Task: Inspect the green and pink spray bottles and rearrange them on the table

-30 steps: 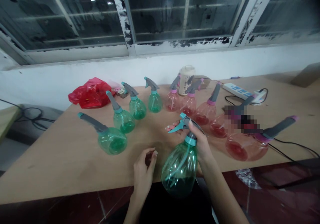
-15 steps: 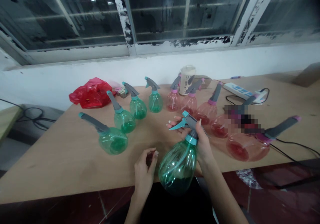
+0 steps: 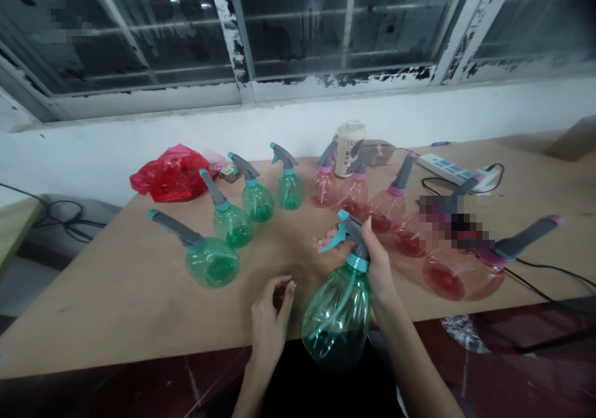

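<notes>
My right hand (image 3: 379, 263) is wrapped round the grey sprayer head of a green spray bottle (image 3: 338, 318), thumb at the back and fingertips at the turquoise trigger. The bottle is held in front of me over the table's near edge, slightly tilted, with liquid in its lower part. My left hand (image 3: 270, 312) is at the table edge to the left of it, fingers loosely curled towards the thumb, nothing visible in them. Further left, several green spray bottles (image 3: 212, 264) stand in a slanting row. Several pink spray bottles (image 3: 387, 210) form another row on the right.
At the back are a red plastic bag (image 3: 174, 172), a lidded paper cup (image 3: 349, 151) and a white power strip (image 3: 459, 172) with a black cable. Behind the wooden table (image 3: 116, 306) is a white wall with windows. A blurred patch covers part of the pink row.
The held spray bottle has shifted slightly right and down and tilts less. Its trigger and the right fingertips sit a little lower. My left hand has hardly moved.
</notes>
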Demonstrator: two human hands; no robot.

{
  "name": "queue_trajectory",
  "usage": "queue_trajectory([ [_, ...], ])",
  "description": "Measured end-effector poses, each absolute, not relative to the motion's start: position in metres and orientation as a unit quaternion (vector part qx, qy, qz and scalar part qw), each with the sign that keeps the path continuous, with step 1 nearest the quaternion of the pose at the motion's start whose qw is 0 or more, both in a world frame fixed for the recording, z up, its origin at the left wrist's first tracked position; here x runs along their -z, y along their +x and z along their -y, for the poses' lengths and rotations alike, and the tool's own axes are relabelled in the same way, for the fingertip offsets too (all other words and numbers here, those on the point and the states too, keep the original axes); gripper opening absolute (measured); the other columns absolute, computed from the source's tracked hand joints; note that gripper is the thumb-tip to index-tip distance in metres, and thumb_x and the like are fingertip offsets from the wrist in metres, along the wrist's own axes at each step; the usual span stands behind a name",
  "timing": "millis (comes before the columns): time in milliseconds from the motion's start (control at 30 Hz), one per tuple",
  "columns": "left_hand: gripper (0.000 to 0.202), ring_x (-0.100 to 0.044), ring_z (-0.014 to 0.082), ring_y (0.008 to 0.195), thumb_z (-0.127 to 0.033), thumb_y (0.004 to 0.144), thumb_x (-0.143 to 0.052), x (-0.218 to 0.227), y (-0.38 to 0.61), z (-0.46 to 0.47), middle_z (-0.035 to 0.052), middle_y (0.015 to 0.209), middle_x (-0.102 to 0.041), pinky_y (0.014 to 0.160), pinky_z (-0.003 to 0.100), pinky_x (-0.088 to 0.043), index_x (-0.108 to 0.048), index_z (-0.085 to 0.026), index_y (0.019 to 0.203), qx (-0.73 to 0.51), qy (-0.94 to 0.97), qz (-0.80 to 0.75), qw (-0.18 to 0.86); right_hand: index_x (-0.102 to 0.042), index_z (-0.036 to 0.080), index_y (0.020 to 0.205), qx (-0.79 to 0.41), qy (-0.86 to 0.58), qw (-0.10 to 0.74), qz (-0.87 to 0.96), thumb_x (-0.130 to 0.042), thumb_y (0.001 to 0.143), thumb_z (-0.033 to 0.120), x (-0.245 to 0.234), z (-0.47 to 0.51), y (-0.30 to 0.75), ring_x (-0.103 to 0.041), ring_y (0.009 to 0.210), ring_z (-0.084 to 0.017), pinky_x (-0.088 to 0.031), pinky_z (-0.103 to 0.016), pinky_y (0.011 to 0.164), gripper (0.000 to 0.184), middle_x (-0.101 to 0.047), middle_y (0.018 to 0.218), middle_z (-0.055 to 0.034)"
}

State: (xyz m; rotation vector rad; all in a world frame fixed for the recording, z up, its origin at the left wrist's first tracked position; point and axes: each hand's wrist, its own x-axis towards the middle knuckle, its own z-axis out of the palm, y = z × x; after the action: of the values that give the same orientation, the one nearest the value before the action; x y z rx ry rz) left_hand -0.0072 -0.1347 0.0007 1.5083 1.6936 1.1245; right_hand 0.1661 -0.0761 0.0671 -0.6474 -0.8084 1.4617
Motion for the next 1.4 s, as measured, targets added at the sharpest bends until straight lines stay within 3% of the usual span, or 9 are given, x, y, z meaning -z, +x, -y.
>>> queue_trajectory([
  [167, 0.031, -0.066, 0.0213, 0.085, -0.045, 0.085, -0.051, -0.002, -0.007, 0.135, 0.0060, 0.092, -0.069, 0.079, 0.034, -0.050, -0.062, -0.019, 0.099, -0.421, 0.566, -0.641, 0.304, -0.064, 0.021, 0.065, -0.594, -0.317, 0.638, 0.374, -0.045, 0.087, 0.050, -0.073, 0.081, 0.167, -0.067, 0.084, -0.022, -0.050, -0.036, 0.082, 0.040, -0.067, 0.062, -0.0030],
  [500, 0.034, -0.064, 0.0213, 0.092, -0.045, 0.088, -0.046, -0.006, -0.002, 0.141, 0.0071, 0.092, -0.069, 0.087, 0.036, -0.047, -0.059, -0.017, 0.102, -0.471, 0.522, -0.584, 0.407, -0.069, 0.023, 0.092, -0.579, -0.308, 0.606, 0.449, -0.049, 0.080, 0.061, -0.066, 0.075, 0.172, -0.063, 0.099, -0.025, -0.040, -0.043, 0.098, 0.045, -0.072, 0.087, -0.0053],
  [600, 0.036, -0.060, 0.0235, 0.103, -0.045, 0.088, -0.047, -0.020, 0.003, 0.150, 0.0094, 0.109, -0.064, 0.094, 0.040, -0.044, -0.058, -0.018, 0.110, -0.460, 0.576, -0.525, 0.425, -0.069, 0.025, 0.096, -0.548, -0.316, 0.583, 0.511, -0.055, 0.080, 0.054, -0.067, 0.077, 0.172, -0.062, 0.103, -0.023, -0.037, -0.040, 0.101, 0.036, -0.071, 0.095, -0.0029],
  [700, 0.059, -0.048, 0.0280, 0.120, -0.042, 0.076, -0.065, -0.034, 0.009, 0.159, 0.0101, 0.130, -0.052, 0.102, 0.047, -0.036, -0.046, -0.025, 0.129, -0.410, 0.657, -0.502, 0.385, -0.068, 0.027, 0.096, -0.532, -0.318, 0.547, 0.562, -0.063, 0.077, 0.045, -0.073, 0.081, 0.169, -0.063, 0.097, -0.022, -0.043, -0.038, 0.094, 0.027, -0.070, 0.100, -0.0010],
  [800, 0.089, -0.040, 0.0347, 0.126, -0.042, 0.062, -0.077, -0.041, 0.014, 0.163, 0.0123, 0.136, -0.044, 0.102, 0.055, -0.034, -0.034, -0.029, 0.138, -0.379, 0.687, -0.528, 0.326, -0.068, 0.027, 0.098, -0.507, -0.322, 0.515, 0.612, -0.067, 0.074, 0.040, -0.079, 0.086, 0.162, -0.064, 0.076, -0.018, -0.048, -0.035, 0.077, 0.027, -0.070, 0.099, -0.0006],
  [900, 0.091, -0.041, 0.0374, 0.124, -0.045, 0.062, -0.075, -0.041, 0.016, 0.165, 0.0143, 0.133, -0.044, 0.097, 0.057, -0.038, -0.031, -0.028, 0.139, -0.359, 0.685, -0.564, 0.290, -0.065, 0.029, 0.104, -0.490, -0.309, 0.477, 0.660, -0.070, 0.072, 0.035, -0.085, 0.092, 0.154, -0.059, 0.065, -0.015, -0.048, -0.030, 0.065, 0.032, -0.068, 0.103, 0.0001],
  [1167, 0.073, -0.047, 0.0317, 0.119, -0.041, 0.072, -0.067, -0.036, 0.002, 0.178, 0.0126, 0.126, -0.049, 0.095, 0.049, -0.042, -0.033, -0.024, 0.135, -0.367, 0.645, -0.626, 0.240, -0.065, 0.027, 0.104, -0.473, -0.234, 0.397, 0.751, -0.075, 0.065, 0.033, -0.100, 0.102, 0.122, -0.060, 0.075, -0.018, -0.046, -0.029, 0.068, 0.041, -0.066, 0.080, 0.0013],
  [1267, 0.069, -0.055, 0.0309, 0.109, -0.041, 0.070, -0.068, -0.038, -0.011, 0.191, 0.0117, 0.120, -0.053, 0.089, 0.048, -0.046, -0.039, -0.023, 0.130, -0.378, 0.602, -0.667, 0.223, -0.057, 0.031, 0.119, -0.454, -0.210, 0.380, 0.778, -0.078, 0.060, 0.035, -0.101, 0.107, 0.109, -0.060, 0.091, -0.022, -0.046, -0.035, 0.081, 0.063, -0.066, 0.103, -0.0006],
  [1400, 0.078, -0.061, 0.0309, 0.098, -0.044, 0.065, -0.071, -0.042, -0.039, 0.210, 0.0115, 0.112, -0.059, 0.080, 0.046, -0.051, -0.038, -0.021, 0.131, -0.426, 0.491, -0.734, 0.197, -0.040, 0.039, 0.134, -0.467, -0.216, 0.348, 0.784, -0.080, 0.055, 0.038, -0.097, 0.115, 0.101, -0.045, 0.121, -0.030, -0.036, -0.048, 0.099, 0.088, -0.053, 0.132, -0.0008],
])
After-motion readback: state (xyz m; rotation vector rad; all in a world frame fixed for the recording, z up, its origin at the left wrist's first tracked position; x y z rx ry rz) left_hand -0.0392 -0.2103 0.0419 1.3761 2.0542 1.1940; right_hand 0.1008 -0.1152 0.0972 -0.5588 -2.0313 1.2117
